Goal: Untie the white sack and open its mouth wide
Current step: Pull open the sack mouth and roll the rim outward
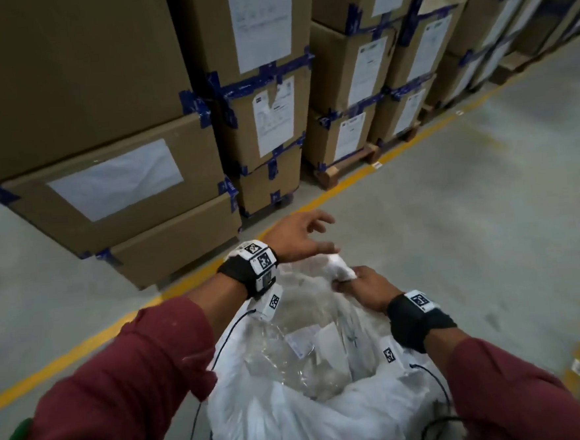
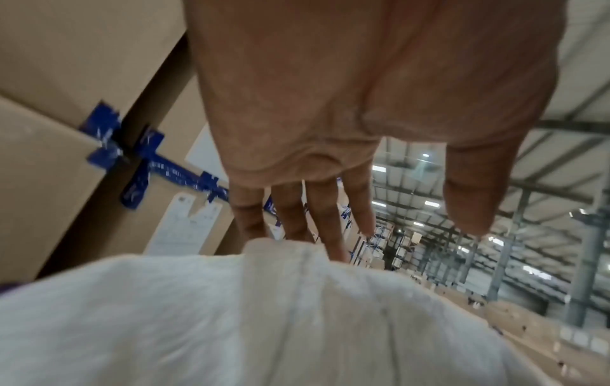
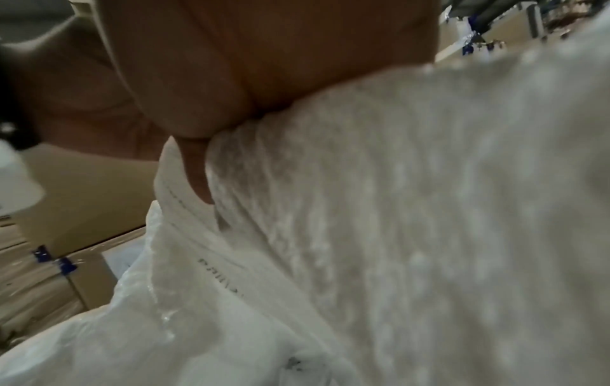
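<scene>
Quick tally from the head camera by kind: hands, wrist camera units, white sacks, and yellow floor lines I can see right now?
Hands: 2, the left hand and the right hand
Wrist camera units: 2, the left unit and the right unit
White sack: 1
Yellow floor line: 1
Total: 6

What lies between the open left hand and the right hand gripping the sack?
In the head view, only a bunched fold of the white sack, which the right hand pinches; the left hand hovers open just above it.
</scene>
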